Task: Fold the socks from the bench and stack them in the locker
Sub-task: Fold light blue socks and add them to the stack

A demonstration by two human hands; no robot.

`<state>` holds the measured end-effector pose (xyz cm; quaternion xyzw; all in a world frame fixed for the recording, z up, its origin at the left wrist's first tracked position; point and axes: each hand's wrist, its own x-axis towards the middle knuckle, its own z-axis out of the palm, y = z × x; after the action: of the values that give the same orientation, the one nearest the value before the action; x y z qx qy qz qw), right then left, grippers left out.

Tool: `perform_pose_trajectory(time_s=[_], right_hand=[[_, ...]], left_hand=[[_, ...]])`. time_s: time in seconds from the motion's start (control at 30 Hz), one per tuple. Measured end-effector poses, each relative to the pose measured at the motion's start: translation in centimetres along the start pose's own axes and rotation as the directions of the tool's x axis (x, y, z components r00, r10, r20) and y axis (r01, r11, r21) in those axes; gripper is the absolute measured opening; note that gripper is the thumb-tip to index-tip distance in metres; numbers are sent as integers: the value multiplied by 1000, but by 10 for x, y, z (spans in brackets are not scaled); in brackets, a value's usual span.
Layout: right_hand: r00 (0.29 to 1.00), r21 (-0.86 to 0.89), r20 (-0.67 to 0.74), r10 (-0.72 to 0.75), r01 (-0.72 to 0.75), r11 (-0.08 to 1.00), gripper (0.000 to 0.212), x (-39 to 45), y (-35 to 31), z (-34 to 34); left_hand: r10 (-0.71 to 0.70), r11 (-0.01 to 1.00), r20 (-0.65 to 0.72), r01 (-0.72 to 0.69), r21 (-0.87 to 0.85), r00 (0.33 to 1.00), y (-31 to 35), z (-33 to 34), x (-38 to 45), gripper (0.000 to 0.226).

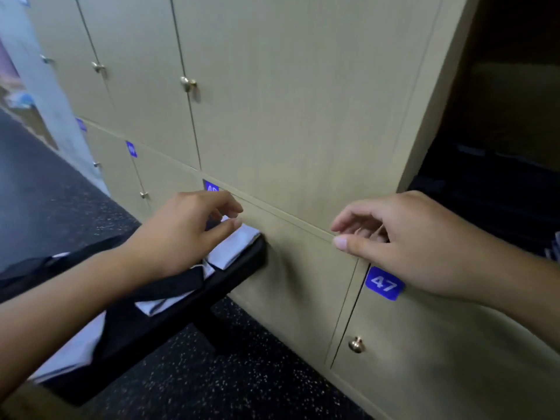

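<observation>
Nearest you, the bench [169, 313] runs away toward the lockers, with black and white socks [169, 283] strewn along it; their long axes follow the bench. Your left hand [185, 234] hovers over the far white sock [239, 244], fingers loosely curled, holding nothing, so it is the closer one. Your right hand [397, 247] hangs well off to the right, relaxed and empty, near the open locker [500, 131].

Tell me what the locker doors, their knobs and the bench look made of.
Locker doors: likely laminated board, matte beige, faint vertical wood grain. Knobs: metal, probably brass-toned, with shiny highlights. Bench: black, smooth, slightly glossy edge; painted metal or plastic, cannot tell which.
</observation>
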<state>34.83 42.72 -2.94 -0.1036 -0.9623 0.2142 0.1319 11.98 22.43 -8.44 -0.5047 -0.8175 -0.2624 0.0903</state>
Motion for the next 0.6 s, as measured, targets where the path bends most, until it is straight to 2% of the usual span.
perform_pose_trajectory(time_s=[0.17, 0.33, 0.47, 0.6], right_hand=[[996, -60, 91, 4, 1, 998, 21, 17, -6, 22], [988, -75, 154, 1, 11, 997, 27, 32, -5, 43], [980, -76, 196, 20, -5, 997, 26, 36, 1, 53], [976, -67, 213, 35, -21, 998, 26, 37, 8, 57]], left_hand=[[-110, 993, 76, 107, 46, 991, -41, 10, -3, 14], [-192, 978, 200, 171, 115, 961, -55, 35, 1, 28], [-168, 974, 328, 106, 198, 929, -61, 59, -3, 34], [-168, 968, 333, 91, 233, 928, -69, 69, -3, 38]])
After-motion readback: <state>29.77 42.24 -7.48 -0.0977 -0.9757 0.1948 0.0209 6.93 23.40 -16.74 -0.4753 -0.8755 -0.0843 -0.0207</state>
